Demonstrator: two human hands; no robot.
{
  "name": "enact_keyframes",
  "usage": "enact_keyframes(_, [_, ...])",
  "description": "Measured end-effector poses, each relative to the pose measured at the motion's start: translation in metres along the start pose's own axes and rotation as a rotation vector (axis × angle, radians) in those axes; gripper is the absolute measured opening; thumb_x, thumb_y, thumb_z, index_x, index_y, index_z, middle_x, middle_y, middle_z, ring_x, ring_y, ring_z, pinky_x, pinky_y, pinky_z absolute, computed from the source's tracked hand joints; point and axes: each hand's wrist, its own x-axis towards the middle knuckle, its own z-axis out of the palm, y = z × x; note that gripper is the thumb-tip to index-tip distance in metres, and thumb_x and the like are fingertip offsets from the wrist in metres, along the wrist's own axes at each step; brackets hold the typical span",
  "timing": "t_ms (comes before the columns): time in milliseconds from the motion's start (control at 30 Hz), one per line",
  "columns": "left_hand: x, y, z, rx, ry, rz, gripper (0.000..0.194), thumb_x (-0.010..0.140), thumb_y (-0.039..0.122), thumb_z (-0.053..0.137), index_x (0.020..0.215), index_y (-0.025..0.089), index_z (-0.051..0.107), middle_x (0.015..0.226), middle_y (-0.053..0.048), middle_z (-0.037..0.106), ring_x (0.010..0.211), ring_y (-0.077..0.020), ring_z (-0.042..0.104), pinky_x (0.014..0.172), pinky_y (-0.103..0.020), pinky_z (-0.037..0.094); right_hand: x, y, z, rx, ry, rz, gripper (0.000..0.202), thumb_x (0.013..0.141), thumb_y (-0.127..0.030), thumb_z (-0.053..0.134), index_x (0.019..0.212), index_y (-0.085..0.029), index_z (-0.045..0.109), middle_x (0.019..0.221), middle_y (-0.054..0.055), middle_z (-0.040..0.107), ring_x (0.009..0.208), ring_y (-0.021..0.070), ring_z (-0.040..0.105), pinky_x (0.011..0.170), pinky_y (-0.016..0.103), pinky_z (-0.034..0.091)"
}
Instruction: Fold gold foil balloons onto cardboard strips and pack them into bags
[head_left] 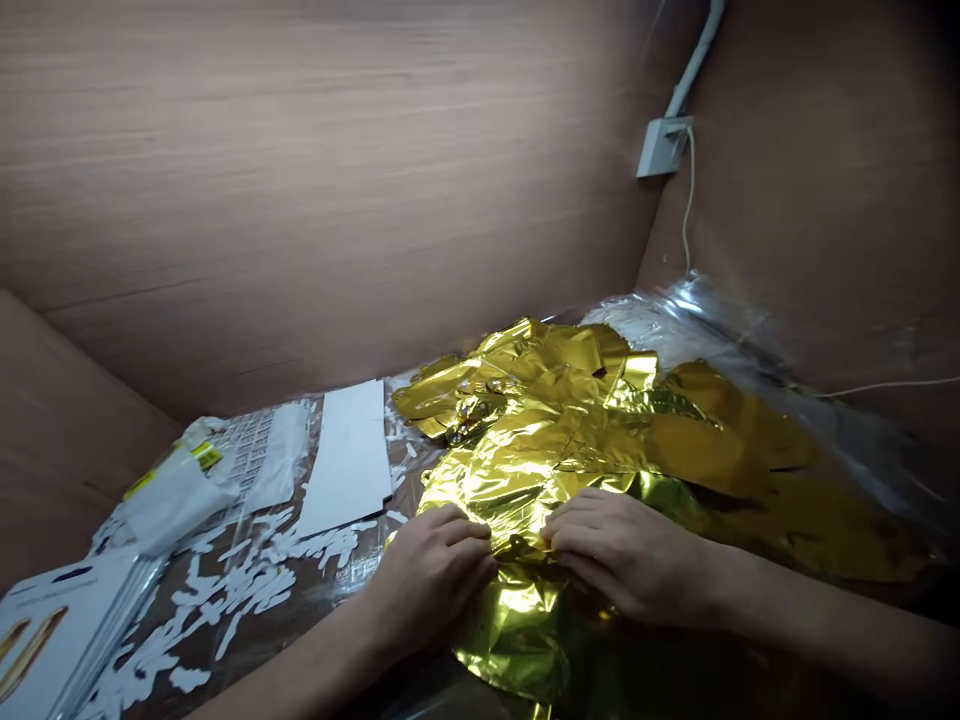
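Shiny gold foil, which looks like a flat foil balloon [517,630], lies between my hands at the front of the surface. My left hand [439,560] has its fingers curled over the foil's left part and grips it. Opposite, my right hand [619,550] pinches the same foil, with the fingertips bent down into it. A short stretch of creased foil shows between the two hands. Beyond them spreads a pile of more gold foil pieces [570,420], crumpled and overlapping. My fingertips are partly hidden by the backs of my hands.
White cards [345,455] lie left of the pile, beside scattered white paper strips [247,570]. Plastic packets [187,490] and a printed package [60,620] are farther left. Clear plastic [660,310] lies behind the foil. A white socket box [664,147] with a cord hangs on the wall.
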Motion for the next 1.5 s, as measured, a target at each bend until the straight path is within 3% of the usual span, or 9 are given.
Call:
enact_keyframes(233, [-0.009,-0.003,0.006,0.016,0.189,-0.114,0.012,0.092,0.015,0.058,0.095,0.019,0.069,0.078,-0.003,0.074,0.069,-0.0184,0.066,0.067,-0.033,0.052,0.044,-0.020,-0.027,-0.035,-0.116,0.023,0.026,0.101,-0.023,0.041,0.099,-0.017,0.065,0.087,0.007,0.069,0.079,0.0194,0.058,0.079,0.035,0.045])
enact_keyframes(400, [-0.018,-0.011,0.011,0.048,0.247,-0.175,0.028,0.087,0.005,0.052,0.097,0.020,0.074,0.066,0.000,0.072,0.056,-0.0181,0.065,0.057,-0.029,0.048,0.058,-0.056,-0.008,-0.191,-0.128,0.179,0.040,0.081,-0.046,0.069,0.108,-0.016,0.064,0.104,0.012,0.068,0.094,0.0275,0.058,0.087,0.042,0.046])
enact_keyframes(533, [-0.023,-0.014,0.015,0.038,0.235,-0.201,0.026,0.087,0.005,0.054,0.090,0.021,0.075,0.066,0.000,0.073,0.056,-0.0177,0.067,0.056,-0.027,0.047,0.056,-0.070,0.009,-0.436,-0.172,0.261,0.022,0.076,-0.015,0.063,0.097,-0.016,0.069,0.098,0.012,0.070,0.093,0.0284,0.060,0.087,0.042,0.043])
enact_keyframes(700, [-0.030,-0.017,0.020,0.033,0.189,-0.221,0.025,0.090,0.008,0.050,0.083,0.021,0.070,0.060,0.001,0.068,0.050,-0.0166,0.062,0.050,-0.027,0.040,0.049,-0.044,-0.048,-0.614,-0.347,0.546,0.021,0.080,-0.006,0.058,0.070,-0.021,0.069,0.072,0.006,0.069,0.070,0.0216,0.060,0.067,0.035,0.035])
enact_keyframes(867, [-0.028,-0.016,0.015,0.007,0.145,-0.409,0.008,0.092,0.021,0.057,0.087,0.019,0.063,0.062,0.000,0.066,0.050,-0.0171,0.058,0.052,-0.028,0.036,0.075,-0.002,-0.101,-0.729,-0.243,0.484,0.022,0.084,-0.005,0.059,0.073,-0.021,0.070,0.071,0.005,0.069,0.070,0.0203,0.059,0.074,0.036,0.037])
enact_keyframes(967, [-0.021,-0.014,0.007,-0.133,0.157,-0.545,0.013,0.098,0.031,0.054,0.094,0.019,0.059,0.056,0.004,0.060,0.046,-0.0142,0.050,0.052,-0.026,0.033,0.101,0.024,-0.091,-0.779,-0.096,0.404,0.024,0.090,-0.004,0.054,0.091,-0.020,0.072,0.086,0.010,0.073,0.095,0.0291,0.062,0.099,0.049,0.033])
enact_keyframes(1100, [-0.012,-0.016,-0.001,-0.306,0.161,-0.726,0.031,0.097,0.044,0.056,0.114,0.018,0.056,0.051,0.010,0.052,0.044,-0.0132,0.043,0.050,-0.024,0.032,0.110,0.048,-0.059,-0.821,0.130,0.343,0.042,0.093,-0.004,0.046,0.130,-0.016,0.063,0.132,0.019,0.065,0.135,0.0392,0.041,0.113,0.061,0.018])
enact_keyframes(1267, [-0.008,-0.020,0.000,-0.413,0.167,-0.826,0.064,0.095,0.050,0.059,0.147,0.017,0.042,0.053,0.011,0.046,0.048,-0.0132,0.040,0.051,-0.023,0.032,0.088,0.062,-0.019,-0.548,0.080,0.263,0.035,0.102,-0.015,0.041,0.116,-0.014,0.072,0.118,0.015,0.072,0.109,0.0274,0.057,0.097,0.043,0.040])
enact_keyframes(1500, [-0.009,-0.017,0.000,-0.418,0.167,-0.843,0.080,0.096,0.051,0.058,0.160,0.017,0.023,0.060,0.009,0.052,0.051,-0.0139,0.048,0.053,-0.023,0.039,0.074,0.084,0.005,-0.259,0.010,0.401,0.028,0.100,-0.038,0.056,0.107,-0.023,0.079,0.105,0.006,0.077,0.103,0.0231,0.065,0.089,0.033,0.045])
